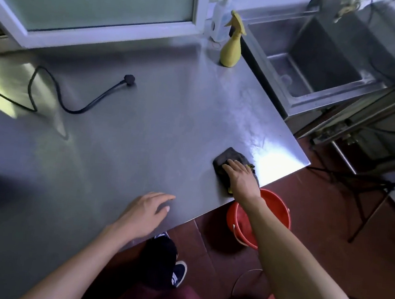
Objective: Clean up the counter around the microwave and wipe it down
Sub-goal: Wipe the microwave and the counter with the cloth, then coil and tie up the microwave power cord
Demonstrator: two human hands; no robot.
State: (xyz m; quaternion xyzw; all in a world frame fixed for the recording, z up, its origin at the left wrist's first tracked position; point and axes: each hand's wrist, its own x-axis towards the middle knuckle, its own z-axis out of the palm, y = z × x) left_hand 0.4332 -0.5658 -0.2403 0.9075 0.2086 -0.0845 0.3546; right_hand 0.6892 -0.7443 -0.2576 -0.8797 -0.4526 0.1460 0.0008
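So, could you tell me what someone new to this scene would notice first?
The right hand presses a dark cloth flat on the steel counter near its right edge, while the left hand rests open near the front edge. A red bucket sits on the floor just below the cloth. At the back, a yellow spray bottle stands beside the sink, and a black power cord trails across the left.

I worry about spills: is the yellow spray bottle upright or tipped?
Upright: the yellow spray bottle stands on its base, nozzle on top, on the counter.
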